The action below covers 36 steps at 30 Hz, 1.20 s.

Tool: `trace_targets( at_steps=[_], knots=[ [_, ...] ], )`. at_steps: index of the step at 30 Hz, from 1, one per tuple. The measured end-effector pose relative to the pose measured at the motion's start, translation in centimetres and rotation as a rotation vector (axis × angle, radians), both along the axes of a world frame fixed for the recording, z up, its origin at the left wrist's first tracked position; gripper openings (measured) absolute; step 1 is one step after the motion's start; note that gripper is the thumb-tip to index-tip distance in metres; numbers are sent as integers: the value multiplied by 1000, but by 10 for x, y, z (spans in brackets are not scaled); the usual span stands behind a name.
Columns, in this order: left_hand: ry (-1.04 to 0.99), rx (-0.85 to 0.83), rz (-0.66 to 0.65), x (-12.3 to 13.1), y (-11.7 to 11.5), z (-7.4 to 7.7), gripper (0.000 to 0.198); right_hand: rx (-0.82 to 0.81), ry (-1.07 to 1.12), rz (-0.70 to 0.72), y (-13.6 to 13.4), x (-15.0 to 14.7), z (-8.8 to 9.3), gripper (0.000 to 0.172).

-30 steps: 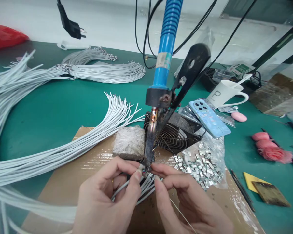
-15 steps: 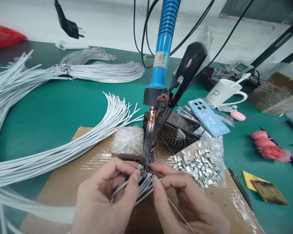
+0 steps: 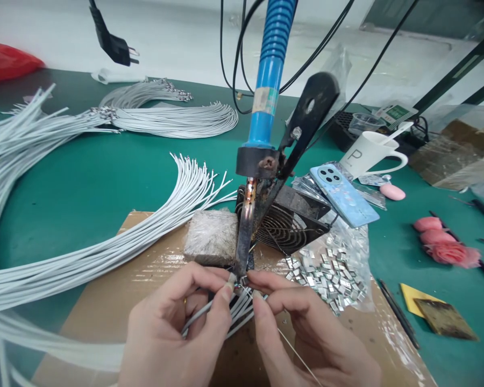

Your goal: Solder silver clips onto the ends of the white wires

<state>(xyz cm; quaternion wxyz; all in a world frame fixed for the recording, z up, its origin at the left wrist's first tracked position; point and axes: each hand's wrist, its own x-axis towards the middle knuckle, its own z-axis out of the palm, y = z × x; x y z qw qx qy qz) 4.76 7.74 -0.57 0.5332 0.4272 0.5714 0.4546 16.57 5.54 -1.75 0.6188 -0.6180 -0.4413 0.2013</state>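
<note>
A blue-handled soldering iron (image 3: pixel 262 126) hangs tip-down in a black stand (image 3: pixel 308 121), its tip between my fingertips. My left hand (image 3: pixel 185 322) is closed, thumb and forefinger pinching a white cable (image 3: pixel 197 317) close to its end, just left of the tip. My right hand (image 3: pixel 302 328) is closed too, with a thin solder wire (image 3: pixel 296 352) running out below its thumb and fingers. A small metal connector (image 3: pixel 244 280) shows at the right fingertips by the tip; what exactly touches it is too small to tell. More white cable ends lie beneath both hands.
Loose metal connectors (image 3: pixel 331 279) lie on plastic at the right, by a fan (image 3: pixel 286 220). A wrapped block (image 3: pixel 212 236) sits left of the iron on cardboard (image 3: pixel 100 301). A white cable bundle (image 3: pixel 145 242) sweeps in from the left. A phone (image 3: pixel 342 193) and mug (image 3: pixel 371 153) stand farther right.
The small metal connector shows slightly more clearly at my right fingertips. Both hands stay almost in place under the iron, and nothing is let go.
</note>
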Motion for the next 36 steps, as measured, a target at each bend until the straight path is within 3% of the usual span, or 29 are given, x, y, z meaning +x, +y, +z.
trace_targets(
  at_steps=[36],
  knots=[
    [59, 68, -16, -7, 2, -6, 14, 86, -52, 24, 2, 3, -6, 18]
  ],
)
